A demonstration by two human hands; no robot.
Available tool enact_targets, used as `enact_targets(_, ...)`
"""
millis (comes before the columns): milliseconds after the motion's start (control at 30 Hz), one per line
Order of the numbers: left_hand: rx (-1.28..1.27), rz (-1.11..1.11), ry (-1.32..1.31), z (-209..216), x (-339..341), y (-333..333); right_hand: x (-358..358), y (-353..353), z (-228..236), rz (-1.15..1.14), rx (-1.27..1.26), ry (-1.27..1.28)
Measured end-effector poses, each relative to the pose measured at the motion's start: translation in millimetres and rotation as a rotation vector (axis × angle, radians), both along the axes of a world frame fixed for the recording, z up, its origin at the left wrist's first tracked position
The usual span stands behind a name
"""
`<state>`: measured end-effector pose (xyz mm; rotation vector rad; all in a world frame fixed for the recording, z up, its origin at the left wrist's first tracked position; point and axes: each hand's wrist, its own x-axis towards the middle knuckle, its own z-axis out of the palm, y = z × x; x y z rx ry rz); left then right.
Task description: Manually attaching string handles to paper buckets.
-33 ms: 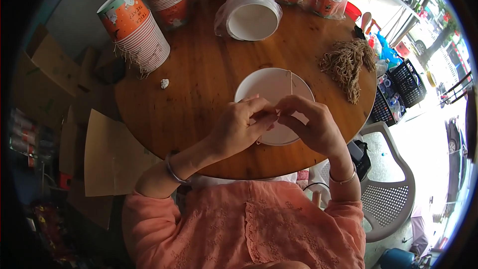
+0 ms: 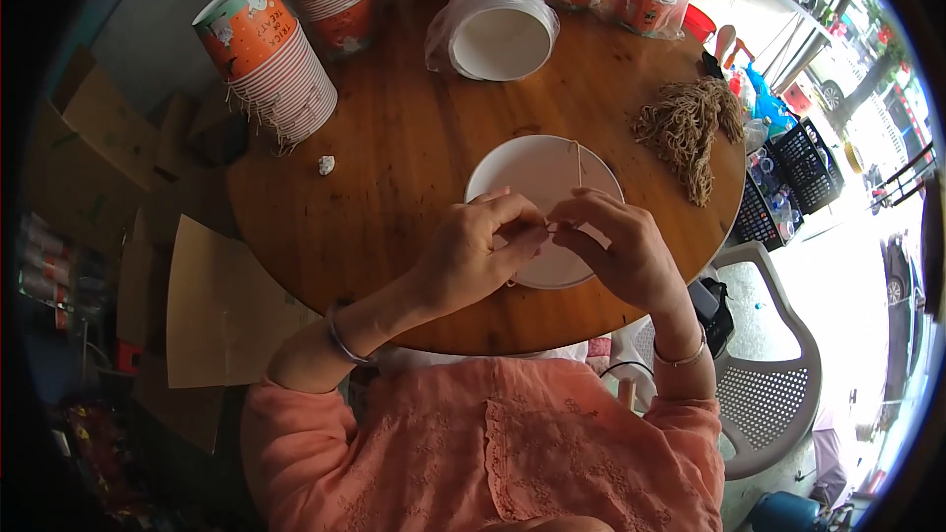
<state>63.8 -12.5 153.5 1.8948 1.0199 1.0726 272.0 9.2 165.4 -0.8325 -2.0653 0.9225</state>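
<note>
Yr L hand [image 2: 473,251] & R hand [image 2: 631,248] pinched (smth unclear), R nearer thin tan twine [image 2: 579,166] running fwd in round white tub [image 2: 507,165].

Daylight from right of the counter [image 2: 394,167]; ground [image 2: 855,320] there blown out. Left of it dim, cardboard box [image 2: 110,123] in shadow. Fisheye bending, black vignette around counter; its surface reasonably sharp.

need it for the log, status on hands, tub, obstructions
Left hand, right hand: fingertips together over white tub. Thin cord at far rim. Twine bundle off right, not blocking.
</note>
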Motion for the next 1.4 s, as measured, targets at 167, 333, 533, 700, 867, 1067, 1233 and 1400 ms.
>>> enact_targets(167, 0.246, 0.034, 0.072, -10, 1, -7, -3, 0, -2, -0.179, 0.714, -0.28)
enact_targets(333, 0.223, 0.048, 0.2, -14, -2, -21, 18, 33, -12, -0.453, 0.953, -0.375)
enact_targets(533, 0.346, 0.073, 0.276, -25, -10, -12, 32, 54, -40, -0.489, 0.905, -0.345)
enact_targets(700, 0.484, 0.035, 0.334, -26, -10, -11, 33, 57, -53, -0.477, 0.86, -0.221)
enact_targets(867, 0.632, 0.077, 0.443, -34, -16, -7, 45, 60, -68, -0.35, 0.743, -0.211)
enact_targets(1067, 0.737, 0.132, 0.519, -33, -34, 12, 33, 46, -87, -0.329, 0.587, -0.24)
enact_targets(1233, 0.841, 0.014, 0.598, -18, -45, 25, 29, 78, -71, -0.413, 0.363, -0.312)
enact_targets(1400, 0.802, 0.219, 0.631, -25, -44, 24, 9, 71, -75, -0.415, 0.432, -0.223)
